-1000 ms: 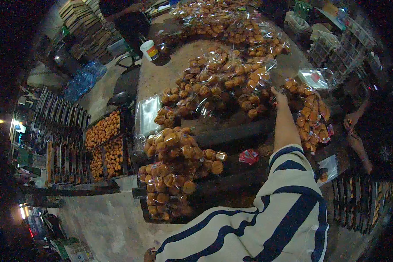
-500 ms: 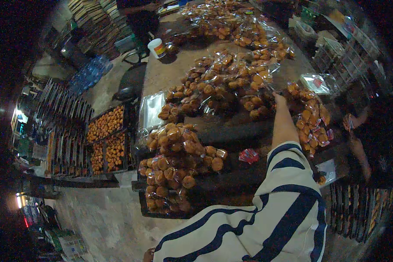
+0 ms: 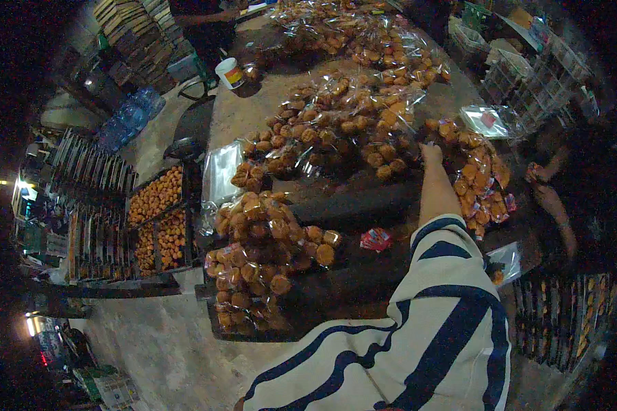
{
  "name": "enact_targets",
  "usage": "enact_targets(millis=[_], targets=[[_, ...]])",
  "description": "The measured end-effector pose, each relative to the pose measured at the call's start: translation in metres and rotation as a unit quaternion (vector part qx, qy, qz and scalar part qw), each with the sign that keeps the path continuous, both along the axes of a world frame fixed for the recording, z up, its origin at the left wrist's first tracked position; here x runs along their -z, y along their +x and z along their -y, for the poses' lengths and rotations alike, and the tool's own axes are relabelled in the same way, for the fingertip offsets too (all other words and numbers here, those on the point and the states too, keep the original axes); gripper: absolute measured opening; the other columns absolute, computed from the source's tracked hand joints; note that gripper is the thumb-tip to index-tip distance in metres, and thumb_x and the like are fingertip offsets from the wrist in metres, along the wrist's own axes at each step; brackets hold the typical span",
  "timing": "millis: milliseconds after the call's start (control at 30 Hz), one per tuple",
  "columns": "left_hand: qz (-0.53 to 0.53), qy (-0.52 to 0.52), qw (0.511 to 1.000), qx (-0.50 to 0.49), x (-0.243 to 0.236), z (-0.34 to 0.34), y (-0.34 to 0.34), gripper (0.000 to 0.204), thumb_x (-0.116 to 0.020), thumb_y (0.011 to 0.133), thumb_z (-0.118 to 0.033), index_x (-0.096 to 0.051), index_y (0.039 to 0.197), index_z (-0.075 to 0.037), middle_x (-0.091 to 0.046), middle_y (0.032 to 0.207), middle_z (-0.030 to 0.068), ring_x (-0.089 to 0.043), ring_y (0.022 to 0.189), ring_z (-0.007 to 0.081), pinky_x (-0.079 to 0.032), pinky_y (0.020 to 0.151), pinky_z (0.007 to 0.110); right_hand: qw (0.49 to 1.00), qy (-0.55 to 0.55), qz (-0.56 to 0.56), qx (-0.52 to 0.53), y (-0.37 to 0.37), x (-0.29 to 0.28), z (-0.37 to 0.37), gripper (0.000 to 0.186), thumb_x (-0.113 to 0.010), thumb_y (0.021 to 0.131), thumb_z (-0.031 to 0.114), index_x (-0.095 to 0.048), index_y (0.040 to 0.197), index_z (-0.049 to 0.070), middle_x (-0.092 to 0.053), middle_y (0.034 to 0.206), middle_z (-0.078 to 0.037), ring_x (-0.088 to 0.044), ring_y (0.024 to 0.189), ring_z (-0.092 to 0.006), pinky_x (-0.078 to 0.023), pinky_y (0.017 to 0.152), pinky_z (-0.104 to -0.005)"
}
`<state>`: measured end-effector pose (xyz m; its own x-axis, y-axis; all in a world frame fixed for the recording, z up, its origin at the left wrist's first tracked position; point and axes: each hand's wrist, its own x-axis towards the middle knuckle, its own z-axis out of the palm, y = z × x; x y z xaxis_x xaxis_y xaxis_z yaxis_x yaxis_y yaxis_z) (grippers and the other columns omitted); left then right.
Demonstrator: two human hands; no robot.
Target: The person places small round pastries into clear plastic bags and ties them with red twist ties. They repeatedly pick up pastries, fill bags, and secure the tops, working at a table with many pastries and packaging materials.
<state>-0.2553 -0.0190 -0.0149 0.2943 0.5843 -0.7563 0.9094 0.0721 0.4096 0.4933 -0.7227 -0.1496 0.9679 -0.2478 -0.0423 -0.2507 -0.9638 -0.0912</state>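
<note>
My right hand (image 3: 430, 152) reaches across the dark table (image 3: 243, 103), its fingers closed on the plastic of a bag of golden buns (image 3: 467, 168) beside a larger heap of bagged buns (image 3: 336, 130). A sliver of my left hand (image 3: 239, 404) shows at the lower edge, its fingers hidden. More bagged buns (image 3: 253, 267) lie at the near left. A small red packet (image 3: 376, 240) sits left of my right forearm. Clear plastic bags lie at the left edge (image 3: 221, 171) and right edge (image 3: 483, 122).
Trays of loose buns (image 3: 156, 198) and racks (image 3: 82, 171) stand left. Further back are a white tub (image 3: 230, 73), bottles (image 3: 130, 120) and stacked trays (image 3: 127, 38). A co-worker's hands (image 3: 538, 175) are at the right, near wire crates (image 3: 535, 61); another person (image 3: 202, 17) stands at the back.
The view has shifted slightly. My right hand stays at the bagged buns on the right, with a small change of position. The co-worker's hands at the right have moved a little.
</note>
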Motion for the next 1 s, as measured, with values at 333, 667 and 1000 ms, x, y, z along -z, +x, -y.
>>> enact_targets(millis=[333,667,1000], targets=[[0.046,-0.009,0.999,0.021,0.015,0.039,-0.031,0.041,-0.064,0.088,-0.019,-0.056,0.126,-0.007,-0.064,0.102,0.0064,-0.061,0.085,0.0165,-0.048,0.076,0.031,0.847,0.443,0.216,0.201,-0.032,-0.106,-0.021,0.074,-0.037,0.09,0.067,-0.063,0.103,-0.002,-0.067,0.082,-0.013,-0.067,0.074,-0.0255,-0.051,0.067,-0.0436],[0.066,-0.056,0.996,-0.01,0.068,0.123,-0.145,0.04,-0.064,0.088,-0.02,-0.056,0.126,-0.007,-0.064,0.102,0.0061,-0.061,0.084,0.0161,-0.048,0.075,0.031,0.935,0.317,0.162,0.002,-0.169,-0.283,0.017,0.095,-0.034,0.079,0.082,-0.055,0.127,0.002,-0.052,0.129,-0.028,-0.051,0.119,-0.0381,-0.038,0.1,-0.0451],[0.062,-0.066,0.996,-0.003,0.066,0.177,-0.155,0.04,-0.064,0.088,-0.02,-0.057,0.126,-0.008,-0.064,0.102,0.0057,-0.061,0.084,0.0158,-0.048,0.075,0.031,0.971,0.124,0.154,-0.136,-0.16,-0.252,0.1,0.074,-0.062,0.073,0.066,-0.066,0.108,0.001,-0.067,0.101,-0.022,-0.063,0.102,-0.0346,-0.047,0.089,-0.0392]])
